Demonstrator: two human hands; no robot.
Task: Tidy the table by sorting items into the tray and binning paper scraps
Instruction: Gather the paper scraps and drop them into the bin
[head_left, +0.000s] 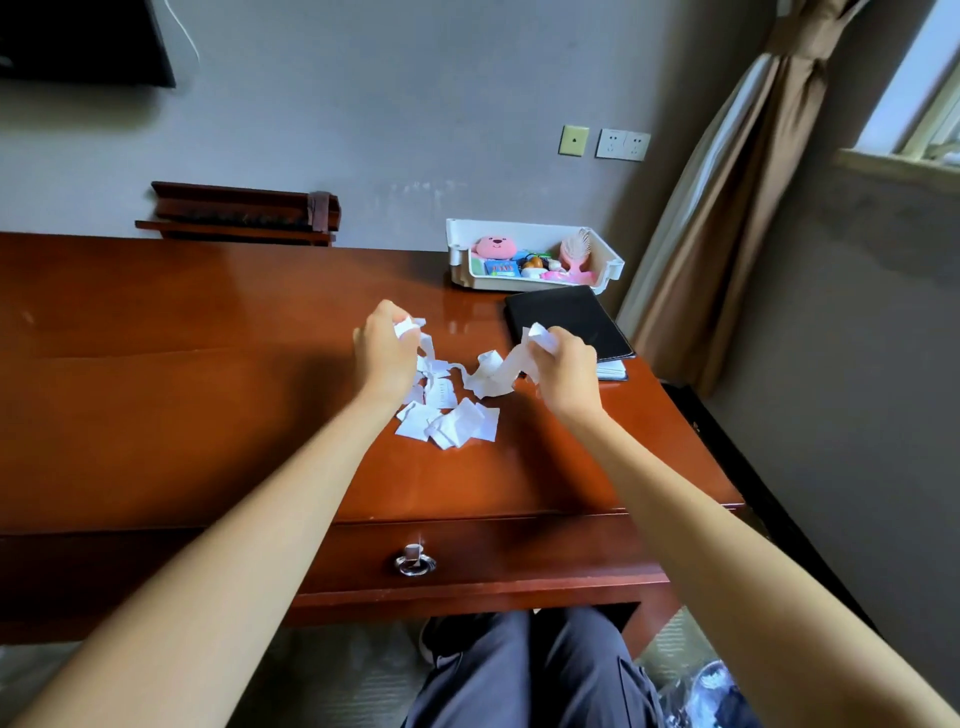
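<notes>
Nearby, black folder (566, 319) beside tray (519, 228); scraps (452, 423) mid-table.

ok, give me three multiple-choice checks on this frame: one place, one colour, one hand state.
1. Where is the white tray?
A. in the drawer
B. on the table, far right, by the wall
C. on the floor

2. What colour is the folder in front of the tray?
A. black
B. red
C. white

3. What are the hands doing?
A. both lie flat and open
B. only one holds paper
C. left hand and right hand each grip paper scraps

Answers:
1 B, it stands at the tabletop's far right end.
2 A, its cover is plainly black.
3 C, crumpled white paper shows in both fists.
</notes>
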